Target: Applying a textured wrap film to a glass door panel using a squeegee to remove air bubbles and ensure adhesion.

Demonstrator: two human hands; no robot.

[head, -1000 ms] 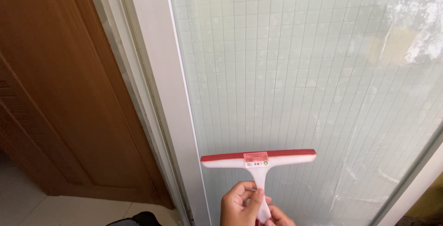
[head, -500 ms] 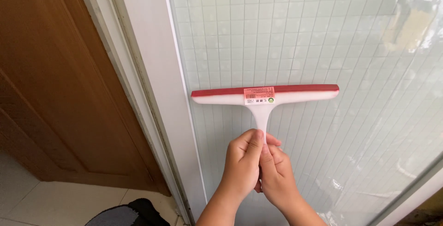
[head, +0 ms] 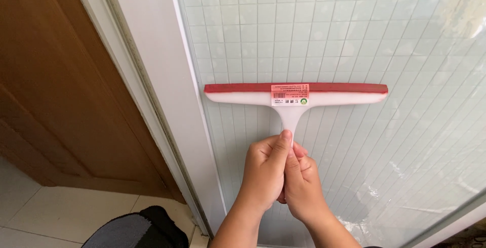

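1. One squeegee (head: 296,94) is in view: a white T-shaped tool with a single red rubber blade along its top edge and one small label at the middle of the crossbar.
2. Two hands hold it, the left hand (head: 264,172) and the right hand (head: 302,187), both on the one short handle.
3. One frosted glass panel (head: 354,35) with a fine grid pattern fills the right of the view; one white frame post (head: 157,76) stands to its left, and one brown wooden door (head: 55,86) lies beyond that.
4. One dark, rounded thing (head: 136,228) sits at the bottom edge on the pale tiled floor (head: 45,212); it is cut off and hard to make out.
5. The lower part of the handle is hidden inside the hands, and both forearms are cut off by the bottom edge.
6. The right hand is partly covered by the left.
7. The fingers (head: 276,152) of both hands are curled tight around the handle, the left thumb lying up along its stem.
8. The squeegee lies flat against the glass, crossbar level, just above the hands, its left end near the frame post.
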